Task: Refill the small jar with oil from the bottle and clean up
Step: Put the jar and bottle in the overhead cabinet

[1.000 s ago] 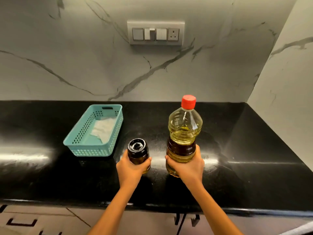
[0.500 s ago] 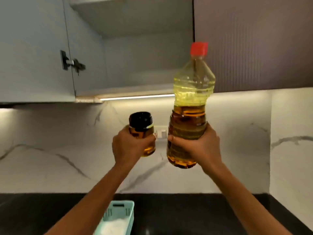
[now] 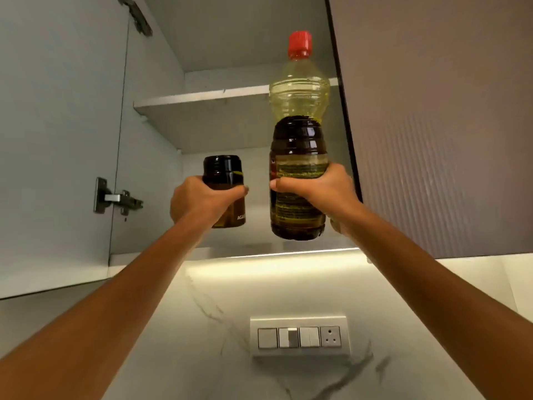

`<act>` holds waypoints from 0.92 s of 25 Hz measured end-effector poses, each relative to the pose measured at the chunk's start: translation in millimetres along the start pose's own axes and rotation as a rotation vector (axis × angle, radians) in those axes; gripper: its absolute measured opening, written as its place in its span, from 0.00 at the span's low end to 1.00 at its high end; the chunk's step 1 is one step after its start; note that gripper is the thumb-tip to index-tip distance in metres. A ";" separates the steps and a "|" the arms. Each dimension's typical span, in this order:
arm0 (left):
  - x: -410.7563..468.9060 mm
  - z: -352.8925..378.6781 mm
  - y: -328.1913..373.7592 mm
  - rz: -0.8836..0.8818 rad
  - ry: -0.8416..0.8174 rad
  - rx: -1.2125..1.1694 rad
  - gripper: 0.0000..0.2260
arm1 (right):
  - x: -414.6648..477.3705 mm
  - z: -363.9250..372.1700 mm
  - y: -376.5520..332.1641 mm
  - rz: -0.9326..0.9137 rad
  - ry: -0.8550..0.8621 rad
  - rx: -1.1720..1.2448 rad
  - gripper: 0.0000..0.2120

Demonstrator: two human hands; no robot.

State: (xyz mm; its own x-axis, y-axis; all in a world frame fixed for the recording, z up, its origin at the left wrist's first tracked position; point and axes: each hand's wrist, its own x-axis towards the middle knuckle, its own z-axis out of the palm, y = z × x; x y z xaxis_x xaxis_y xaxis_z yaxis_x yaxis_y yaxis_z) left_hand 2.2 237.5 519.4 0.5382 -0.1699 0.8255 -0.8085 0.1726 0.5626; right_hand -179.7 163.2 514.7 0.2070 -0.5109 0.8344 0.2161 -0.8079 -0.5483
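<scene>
My left hand point(image 3: 202, 202) grips a small jar point(image 3: 223, 174) with a black lid and amber oil inside, held upright in front of the open wall cabinet. My right hand point(image 3: 315, 189) is wrapped around the middle of a tall clear oil bottle point(image 3: 298, 134) with a red cap point(image 3: 300, 44), also upright. Jar and bottle hang side by side in the air, a little above the cabinet's bottom panel point(image 3: 230, 251). The bottle is roughly half full of yellow oil.
The cabinet door point(image 3: 57, 140) stands open at the left, with its hinge point(image 3: 116, 197) showing. An inner shelf point(image 3: 207, 116) sits above the jar. A closed ribbed door point(image 3: 447, 125) lies right of the bottle. A switch plate point(image 3: 300, 336) is on the marble wall below.
Both hands have lifted the jar and bottle from the counter up to the open cabinet. My view tilted upward, so the counter and teal basket left the frame.
</scene>
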 end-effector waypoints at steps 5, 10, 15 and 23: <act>24.2 23.1 -32.8 -0.058 -0.032 0.041 0.21 | 47.8 16.2 25.4 0.115 0.021 -0.004 0.27; 31.3 39.9 -57.9 -0.082 -0.069 0.069 0.25 | 65.3 29.7 56.4 0.201 -0.012 -0.037 0.28; 30.1 47.2 -73.1 -0.073 -0.094 0.061 0.26 | 71.4 33.2 74.6 0.263 -0.029 -0.011 0.31; 20.8 42.8 -74.5 -0.007 -0.125 0.138 0.32 | 65.1 33.3 78.7 0.280 -0.131 -0.037 0.26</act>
State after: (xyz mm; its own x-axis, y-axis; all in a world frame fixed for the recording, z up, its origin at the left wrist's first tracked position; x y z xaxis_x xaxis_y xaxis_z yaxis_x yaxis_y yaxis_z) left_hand 63.5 179.6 492.7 0.5175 -0.2910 0.8047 -0.8342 0.0380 0.5502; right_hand -117.4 76.1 524.0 0.3750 -0.6752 0.6352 0.0992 -0.6520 -0.7517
